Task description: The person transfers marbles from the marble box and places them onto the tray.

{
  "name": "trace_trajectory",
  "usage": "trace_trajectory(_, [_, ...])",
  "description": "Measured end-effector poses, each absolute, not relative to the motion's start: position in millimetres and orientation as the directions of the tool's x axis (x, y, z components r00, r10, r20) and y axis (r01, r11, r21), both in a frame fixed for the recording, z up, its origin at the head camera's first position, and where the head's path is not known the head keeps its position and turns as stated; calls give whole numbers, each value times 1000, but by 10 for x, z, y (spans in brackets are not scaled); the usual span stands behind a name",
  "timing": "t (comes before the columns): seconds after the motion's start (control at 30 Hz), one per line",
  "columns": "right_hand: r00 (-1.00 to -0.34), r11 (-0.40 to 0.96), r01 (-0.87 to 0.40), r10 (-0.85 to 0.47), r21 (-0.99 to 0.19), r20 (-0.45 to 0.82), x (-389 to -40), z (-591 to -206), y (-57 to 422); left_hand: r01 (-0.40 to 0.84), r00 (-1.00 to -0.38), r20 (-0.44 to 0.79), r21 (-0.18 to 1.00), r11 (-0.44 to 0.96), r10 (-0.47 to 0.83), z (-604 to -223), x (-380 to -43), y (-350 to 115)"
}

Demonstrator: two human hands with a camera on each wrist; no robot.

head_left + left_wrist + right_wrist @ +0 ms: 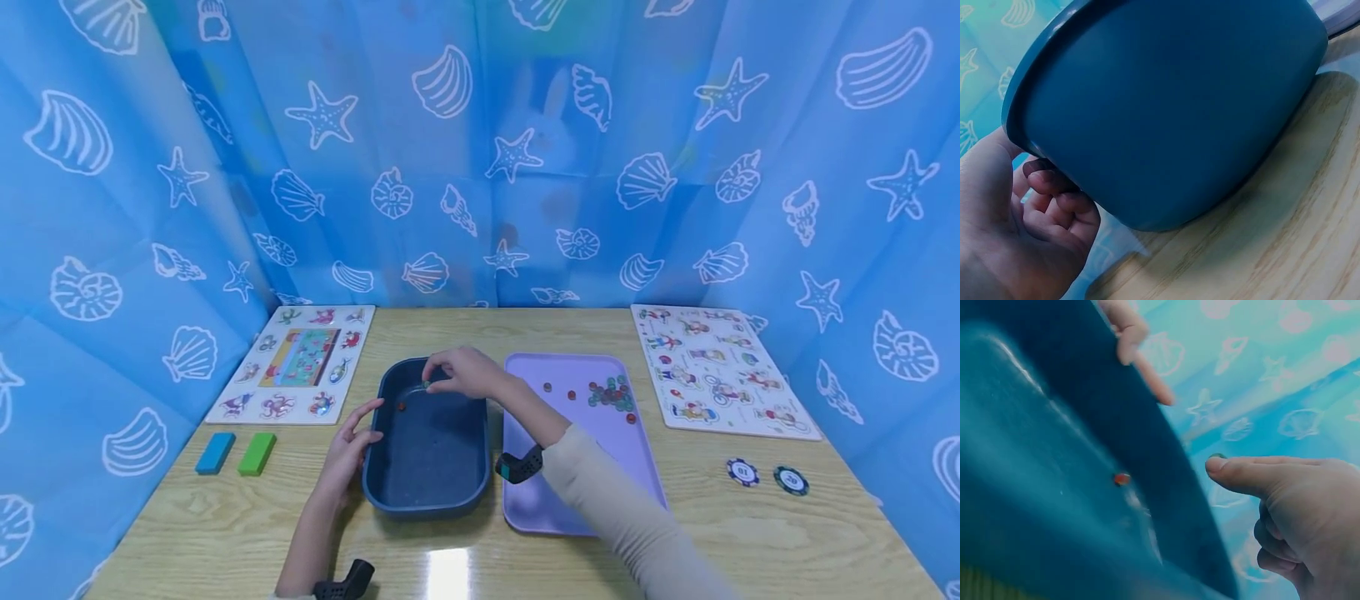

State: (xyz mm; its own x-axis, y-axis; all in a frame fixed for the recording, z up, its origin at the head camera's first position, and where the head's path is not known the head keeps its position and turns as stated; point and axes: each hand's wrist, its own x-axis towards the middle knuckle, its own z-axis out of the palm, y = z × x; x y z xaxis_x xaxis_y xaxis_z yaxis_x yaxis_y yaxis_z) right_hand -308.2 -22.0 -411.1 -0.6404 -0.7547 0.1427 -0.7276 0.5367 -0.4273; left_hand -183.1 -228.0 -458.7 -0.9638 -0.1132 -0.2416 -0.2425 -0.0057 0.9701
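Observation:
A dark blue plastic bin (pixel 431 458) stands on the table, one small reddish bead (pixel 401 407) lying inside near its left wall. My left hand (pixel 347 454) holds the bin's left rim; the left wrist view shows fingers curled beneath that rim (pixel 1015 134). Over the bin's far end, my right hand (pixel 467 372) pinches a small green bead (pixel 427 384) between thumb and forefinger. Most of this bead is hidden by the fingertips in the right wrist view. To the right, a lilac tray (pixel 540 504) carries several green and reddish beads (pixel 611 393), partly under my right forearm.
Illustrated puzzle boards lie at the back left (pixel 345 329) and back right (pixel 720 371). A blue block (pixel 215 453) and a green block (pixel 257 454) sit left of the bin. Two poker chips (pixel 742 472) are at the right. A blue shell-patterned curtain (pixel 480 208) surrounds the table.

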Motion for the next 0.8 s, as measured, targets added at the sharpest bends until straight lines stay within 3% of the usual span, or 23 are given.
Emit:
trace_trajectory(0.17, [-635,497,-740,-737,-453,229,-3052,-4047,259,-254,-959,-253,967,-3,-128,-4710,-1904,-2327])
trace_trajectory(0.3, [-683,530,-708,-683,-467,259,-3074,-4135,715,-256,-955,-250,967,14,-157,-4797,-1951,-2342])
trace_trajectory(0.53, [-797,667,-593,-567,-451,208,-3119,-4431,1396,-201,-968,-194,979,32,-157,-4853,-1959,-2327])
trace_trajectory(0.8, [-824,724,-554,-547,-411,148,-3159,-4676,1685,-237,-959,-228,971,35,-166,-4846,-1961,-2329])
